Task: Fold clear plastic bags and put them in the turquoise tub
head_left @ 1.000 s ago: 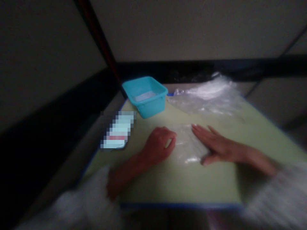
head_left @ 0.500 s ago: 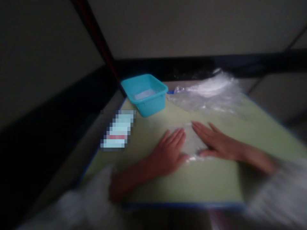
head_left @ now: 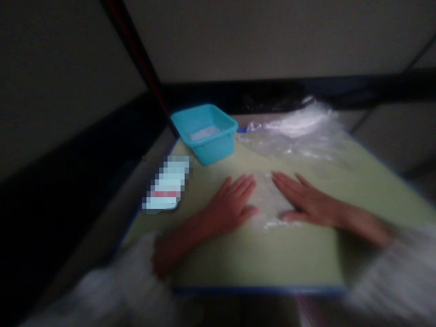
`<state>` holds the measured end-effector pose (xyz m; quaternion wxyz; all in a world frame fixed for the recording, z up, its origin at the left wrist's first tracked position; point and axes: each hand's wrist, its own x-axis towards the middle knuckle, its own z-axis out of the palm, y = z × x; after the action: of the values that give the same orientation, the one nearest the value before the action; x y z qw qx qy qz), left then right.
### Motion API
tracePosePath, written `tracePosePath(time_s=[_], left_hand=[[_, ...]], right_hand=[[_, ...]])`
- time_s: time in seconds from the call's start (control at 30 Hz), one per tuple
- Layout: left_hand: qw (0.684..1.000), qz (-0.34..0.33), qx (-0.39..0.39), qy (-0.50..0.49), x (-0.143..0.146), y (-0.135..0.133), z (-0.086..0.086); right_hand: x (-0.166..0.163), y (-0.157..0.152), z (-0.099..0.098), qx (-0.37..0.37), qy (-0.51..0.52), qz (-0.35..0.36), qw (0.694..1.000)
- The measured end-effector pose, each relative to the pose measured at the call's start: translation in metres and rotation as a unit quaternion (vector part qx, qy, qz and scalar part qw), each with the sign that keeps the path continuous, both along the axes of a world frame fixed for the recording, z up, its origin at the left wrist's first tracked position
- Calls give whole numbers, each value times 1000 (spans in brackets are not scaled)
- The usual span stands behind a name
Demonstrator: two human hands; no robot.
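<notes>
A small clear plastic bag [head_left: 267, 200] lies flat on the pale green mat [head_left: 265, 254]. My left hand [head_left: 231, 204] rests palm down with its fingers spread on the bag's left edge. My right hand [head_left: 303, 197] lies flat on the bag's right part, fingers straight and pointing left. Neither hand grips anything. The picture is dim and blurred.
A turquoise plastic tub [head_left: 204, 131] with something pale inside stands at the mat's far left corner. A heap of clear plastic bags [head_left: 299, 134] lies at the far right. A blurred-out flat item [head_left: 166, 184] sits at the mat's left edge. Dark walls surround the mat.
My left hand went from a loose fist beside the bag to flat on it, then slid slightly left. My right hand stayed flat on the bag.
</notes>
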<state>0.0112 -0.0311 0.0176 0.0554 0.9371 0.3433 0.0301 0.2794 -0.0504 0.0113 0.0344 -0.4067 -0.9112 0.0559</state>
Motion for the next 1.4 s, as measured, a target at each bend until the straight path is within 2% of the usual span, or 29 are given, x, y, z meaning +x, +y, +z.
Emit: tracePosePath(time_s=[0.2, 0.37, 0.43, 0.53, 0.67, 1.0, 1.13, 1.27, 1.4], left_hand=[[999, 46, 14, 3, -4, 7, 1], [997, 73, 28, -25, 4, -3, 1], [997, 51, 31, -50, 11, -14, 0], [998, -22, 12, -64, 19, -29, 0], [994, -94, -9, -57, 20, -36, 3], [986, -155, -38, -39, 0, -15, 9], [980, -185, -45, -52, -8, -5, 18], [980, -188, -41, -46, -10, -1, 27], [980, -185, -18, -75, -7, -5, 26]], right_hand=[[0, -2, 0, 7, 5, -19, 1000], [-1, -4, -1, 10, 3, -28, 1000], [-2, -4, -1, 9, 2, -31, 999], [-2, -3, -1, 4, 3, -27, 1000], [-1, -3, 0, -3, 1, -23, 1000], [0, -1, 4, -19, -12, -15, 1000], [0, -1, 3, -19, -14, -15, 1000], [2, -1, 2, -10, -8, -16, 1000], [1, -4, 6, 0, 11, -3, 1000]])
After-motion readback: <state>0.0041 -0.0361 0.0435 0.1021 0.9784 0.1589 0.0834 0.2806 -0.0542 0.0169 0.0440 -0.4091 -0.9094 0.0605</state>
